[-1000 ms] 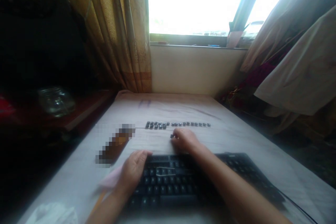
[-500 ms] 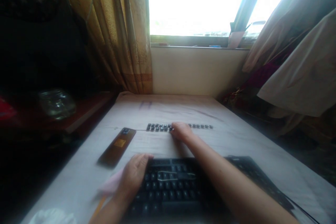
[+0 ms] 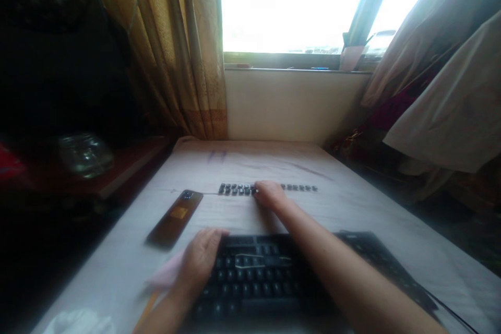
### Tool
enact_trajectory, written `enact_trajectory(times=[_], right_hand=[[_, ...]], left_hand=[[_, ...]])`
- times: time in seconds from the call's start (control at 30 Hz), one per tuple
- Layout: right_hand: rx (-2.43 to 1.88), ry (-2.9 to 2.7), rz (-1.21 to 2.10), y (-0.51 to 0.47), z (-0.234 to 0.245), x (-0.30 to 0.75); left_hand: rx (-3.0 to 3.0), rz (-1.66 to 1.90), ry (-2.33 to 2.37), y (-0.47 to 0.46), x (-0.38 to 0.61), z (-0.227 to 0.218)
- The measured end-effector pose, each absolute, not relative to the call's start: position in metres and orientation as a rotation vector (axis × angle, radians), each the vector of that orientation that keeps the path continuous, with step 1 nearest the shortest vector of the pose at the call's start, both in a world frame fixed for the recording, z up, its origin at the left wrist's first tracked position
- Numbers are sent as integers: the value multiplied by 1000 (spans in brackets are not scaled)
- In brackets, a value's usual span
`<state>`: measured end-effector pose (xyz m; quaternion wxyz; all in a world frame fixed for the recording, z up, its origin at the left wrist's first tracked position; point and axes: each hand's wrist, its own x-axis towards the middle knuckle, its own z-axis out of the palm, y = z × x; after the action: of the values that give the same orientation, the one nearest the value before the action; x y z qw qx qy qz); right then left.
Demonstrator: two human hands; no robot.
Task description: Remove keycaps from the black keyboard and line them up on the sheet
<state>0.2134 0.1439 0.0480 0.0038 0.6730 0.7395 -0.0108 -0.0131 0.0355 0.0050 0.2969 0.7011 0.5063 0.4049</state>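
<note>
A wide flat top is covered by a pale cloth (image 3: 313,214). A bright window (image 3: 293,5) is seen behind it, and a gold curtain (image 3: 199,52) is hung to the window's left. A black keyboard (image 3: 258,288) is laid on the near part of the cloth, and it is partly hidden by the right arm. The left hand (image 3: 203,250) is rested against the keyboard's top left corner, with the thumb at the edge. How tightly it grips cannot be told. The right hand (image 3: 270,193) is stretched out past the keyboard, low over the cloth. Its fingers are brought close together at a small black key (image 3: 254,191), but whether the key is held or only touched cannot be told. A brown phone (image 3: 176,219) is placed left of the hands. A bent wire (image 3: 249,266) is laid on the keyboard. The smallest things, loose black keys (image 3: 234,191), are set in two rows beyond the keyboard. The longer back row is partly hidden by the right hand.
</note>
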Motion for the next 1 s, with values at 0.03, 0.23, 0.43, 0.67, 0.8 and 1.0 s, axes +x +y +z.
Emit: enact_trajectory(times=[0.03,0.23,0.43,0.67,0.8,1.0], right_hand=[[2110,2323,-33,144,48,213],[2129,2350,-40,141,46,217],[2151,2379,-122,124,59,225],[1922,2552,-492,58,90,240],[1696,2567,-722,20,105,249],[1626,2364,-418,4,113,234]], left_hand=[[1863,1077,1343,35,-13,5],[1857,1080,1339,35,-14,4],[1849,1081,1344,36,-13,3],[1821,1077,1346,37,-13,3],[1824,1053,1356,37,-14,3],[1810,1057,1399,35,-13,5]])
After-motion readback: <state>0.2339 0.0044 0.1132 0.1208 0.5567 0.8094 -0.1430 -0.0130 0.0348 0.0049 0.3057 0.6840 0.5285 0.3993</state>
